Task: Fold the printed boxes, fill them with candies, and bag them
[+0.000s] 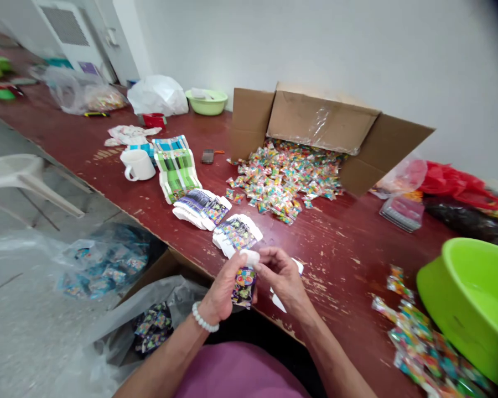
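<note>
Both my hands meet at the near edge of the dark red table (348, 249). My left hand (223, 290), with a white bead bracelet at the wrist, is closed around a small colourful printed packet (244, 284). My right hand (282, 273) pinches the white top of that same packet. Just beyond my fingers lies a fanned stack of similar packets (236, 235), and another stack (201, 208) lies further left.
An open cardboard box (323, 124) on its side spills several small candy packets (282, 179). A green basin (473, 304) and loose candy strips (419, 342) are at right. A white mug (138, 164), green-striped packets (177, 174), bags and a bowl stand further back. Plastic bags of packets sit on the floor at left.
</note>
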Motion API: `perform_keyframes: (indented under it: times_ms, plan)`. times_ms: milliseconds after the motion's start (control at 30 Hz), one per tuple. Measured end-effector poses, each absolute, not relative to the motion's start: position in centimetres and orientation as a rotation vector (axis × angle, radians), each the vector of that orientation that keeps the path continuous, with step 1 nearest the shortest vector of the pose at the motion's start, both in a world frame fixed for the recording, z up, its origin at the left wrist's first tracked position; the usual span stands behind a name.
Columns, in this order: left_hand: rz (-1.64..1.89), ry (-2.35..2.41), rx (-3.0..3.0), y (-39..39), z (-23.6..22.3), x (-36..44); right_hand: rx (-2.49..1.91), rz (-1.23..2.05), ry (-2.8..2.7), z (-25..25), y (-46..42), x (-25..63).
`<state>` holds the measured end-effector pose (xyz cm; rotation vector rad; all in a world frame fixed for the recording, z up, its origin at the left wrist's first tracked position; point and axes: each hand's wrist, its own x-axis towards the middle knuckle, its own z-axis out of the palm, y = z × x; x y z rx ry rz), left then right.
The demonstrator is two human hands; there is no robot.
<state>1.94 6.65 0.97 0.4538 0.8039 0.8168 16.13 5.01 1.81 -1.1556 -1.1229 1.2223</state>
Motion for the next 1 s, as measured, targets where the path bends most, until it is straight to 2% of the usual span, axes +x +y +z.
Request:
perform_keyframes:
  times_ms: [300,433,567,633,767,1000]
  plan:
    - [0.782,0.740,0.344,7.2,1.4,0.9,-1.133,1.069,-1.589,1.3,5.6,16.6]
    - [0.776,0.801,0.448,7.0,1.4,1.2,-1.229,1.228,-1.331,1.4,5.8,16.2]
    - [0.719,0.785,0.511,7.0,1.5,1.4,-1.146,1.538,-1.107,2.3,6.1,16.3]
    - [0.686,0.763,0.533,7.1,1.5,1.3,-1.122,1.580,-1.052,2.7,6.2,16.3]
    - [0.674,0.788,0.470,7.4,1.2,0.9,-1.121,1.410,-1.229,2.5,5.6,16.0]
    - [0.853,0.813,0.278,7.8,0.5,0.7,-1.177,0.797,-1.832,0.2,4.0,14.8]
